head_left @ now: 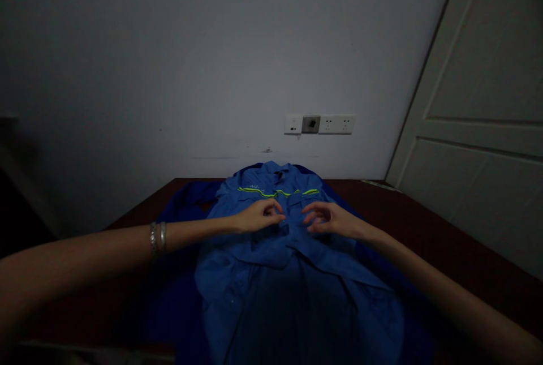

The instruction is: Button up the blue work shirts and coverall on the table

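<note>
A blue button-up work shirt (271, 246) with a yellow-green stripe across its chest lies spread out, collar toward the wall. Its lower front hangs partly apart, with creased edges. Over the left side of the chest, just below the stripe, is my left hand (262, 215), thumb and fingers curved with a gap between them. Facing it across the shirt's front, my right hand (324, 219) has its fingers bent and apart. Nothing shows between the fingers of either hand. Whether the fingertips touch the cloth, I cannot tell.
A darker blue garment (182, 201) lies under the shirt on the reddish-brown table (382, 206). Behind stands a pale wall with a row of sockets (337, 124). A white panelled door (479, 99) is at the right. The lighting is dim.
</note>
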`<action>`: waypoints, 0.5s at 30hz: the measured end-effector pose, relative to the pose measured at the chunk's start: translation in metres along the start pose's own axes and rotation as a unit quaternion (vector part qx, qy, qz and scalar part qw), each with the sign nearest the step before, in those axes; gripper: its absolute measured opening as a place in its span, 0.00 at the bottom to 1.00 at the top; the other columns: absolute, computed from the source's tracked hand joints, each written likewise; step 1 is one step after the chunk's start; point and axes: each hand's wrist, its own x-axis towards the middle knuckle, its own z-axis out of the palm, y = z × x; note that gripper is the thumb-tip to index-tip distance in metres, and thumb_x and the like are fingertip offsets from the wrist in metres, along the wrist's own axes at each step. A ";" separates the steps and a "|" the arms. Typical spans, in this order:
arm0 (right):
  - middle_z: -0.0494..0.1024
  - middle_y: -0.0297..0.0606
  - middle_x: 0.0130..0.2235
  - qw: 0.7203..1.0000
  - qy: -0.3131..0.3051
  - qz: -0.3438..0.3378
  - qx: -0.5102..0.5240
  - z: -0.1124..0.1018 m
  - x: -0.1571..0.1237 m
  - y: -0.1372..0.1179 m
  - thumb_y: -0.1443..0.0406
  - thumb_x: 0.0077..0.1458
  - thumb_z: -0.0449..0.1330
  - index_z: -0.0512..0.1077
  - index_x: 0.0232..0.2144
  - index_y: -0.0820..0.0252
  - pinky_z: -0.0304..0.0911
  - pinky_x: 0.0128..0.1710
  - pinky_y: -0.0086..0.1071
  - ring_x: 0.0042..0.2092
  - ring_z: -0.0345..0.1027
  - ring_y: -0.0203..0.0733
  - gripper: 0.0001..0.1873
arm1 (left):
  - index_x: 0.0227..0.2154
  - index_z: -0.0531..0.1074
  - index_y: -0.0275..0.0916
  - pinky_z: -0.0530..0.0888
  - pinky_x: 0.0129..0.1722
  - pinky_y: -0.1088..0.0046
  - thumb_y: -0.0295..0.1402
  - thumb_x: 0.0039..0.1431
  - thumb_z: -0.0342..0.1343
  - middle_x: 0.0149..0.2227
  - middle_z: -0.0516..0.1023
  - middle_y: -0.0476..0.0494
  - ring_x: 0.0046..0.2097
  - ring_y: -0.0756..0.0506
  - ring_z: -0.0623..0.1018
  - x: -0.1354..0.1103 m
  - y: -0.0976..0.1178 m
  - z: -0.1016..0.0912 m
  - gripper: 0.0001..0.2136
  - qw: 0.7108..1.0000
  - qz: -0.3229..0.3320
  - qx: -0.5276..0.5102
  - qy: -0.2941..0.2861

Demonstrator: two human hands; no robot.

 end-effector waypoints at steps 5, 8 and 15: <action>0.73 0.38 0.34 0.987 0.076 -0.028 -0.137 -0.032 0.002 0.014 0.64 0.42 0.58 0.68 0.36 0.64 0.62 0.34 0.31 0.34 0.67 0.38 0.16 | 0.28 0.70 0.33 0.65 0.31 0.77 0.39 0.55 0.45 0.28 0.73 0.46 0.31 0.50 0.71 0.018 -0.014 -0.049 0.14 0.988 -0.008 0.147 0.047; 0.74 0.39 0.33 0.959 0.130 -0.049 -0.248 -0.057 0.017 0.020 0.64 0.44 0.55 0.69 0.35 0.64 0.60 0.36 0.30 0.35 0.67 0.39 0.14 | 0.30 0.70 0.33 0.65 0.35 0.76 0.36 0.53 0.47 0.30 0.74 0.45 0.34 0.49 0.71 0.039 -0.024 -0.095 0.11 0.956 -0.035 0.278 0.081; 0.74 0.44 0.38 0.892 0.204 0.009 -0.404 -0.101 0.080 0.039 0.64 0.49 0.52 0.67 0.40 0.66 0.59 0.39 0.29 0.39 0.68 0.41 0.16 | 0.29 0.66 0.27 0.60 0.47 0.68 0.24 0.47 0.53 0.35 0.72 0.36 0.49 0.42 0.64 0.080 -0.043 -0.173 0.05 0.881 -0.203 0.325 0.278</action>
